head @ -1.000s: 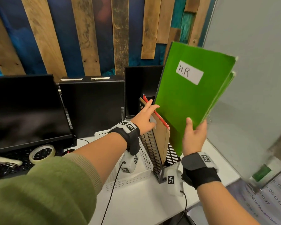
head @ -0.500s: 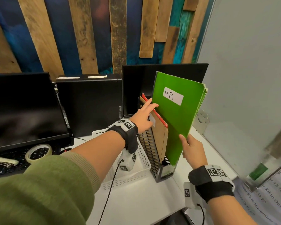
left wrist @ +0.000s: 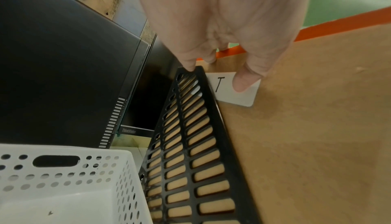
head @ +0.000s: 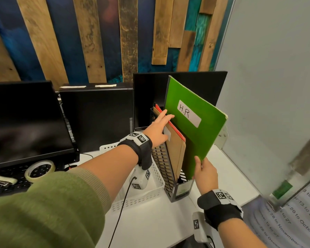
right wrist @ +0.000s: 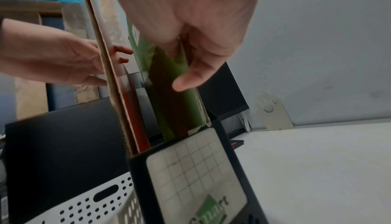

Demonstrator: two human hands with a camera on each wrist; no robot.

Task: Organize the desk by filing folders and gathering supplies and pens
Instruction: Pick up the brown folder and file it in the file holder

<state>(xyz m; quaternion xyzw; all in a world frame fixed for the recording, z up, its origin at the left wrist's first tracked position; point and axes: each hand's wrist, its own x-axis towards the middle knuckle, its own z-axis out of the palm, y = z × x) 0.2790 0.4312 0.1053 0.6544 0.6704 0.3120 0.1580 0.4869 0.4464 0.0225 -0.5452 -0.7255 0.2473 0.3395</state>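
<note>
A green folder (head: 191,126) labelled "H.R" stands tilted, its lower end inside the black file holder (head: 168,169). My right hand (head: 202,167) pinches the folder's near bottom corner; the right wrist view shows this hand (right wrist: 177,67) with thumb and fingers on either side of the green folder (right wrist: 167,110). My left hand (head: 161,126) holds a brown folder (head: 175,154) and a red folder (head: 175,129) in the holder's left part. The left wrist view has the left hand (left wrist: 222,70) with its thumb on the brown folder's white label (left wrist: 234,92) and fingers over the top edge.
A white perforated basket (head: 147,194) stands left of the holder. A tape roll (head: 39,170) lies on a keyboard (head: 13,183) below the left monitor (head: 25,122). A computer case (head: 97,119) and a second monitor (head: 195,83) stand behind. A grey partition (head: 267,86) closes the right side.
The green folder has come down from high at the right into the holder, carried by my right hand. My left hand has stayed on the brown and red folders.
</note>
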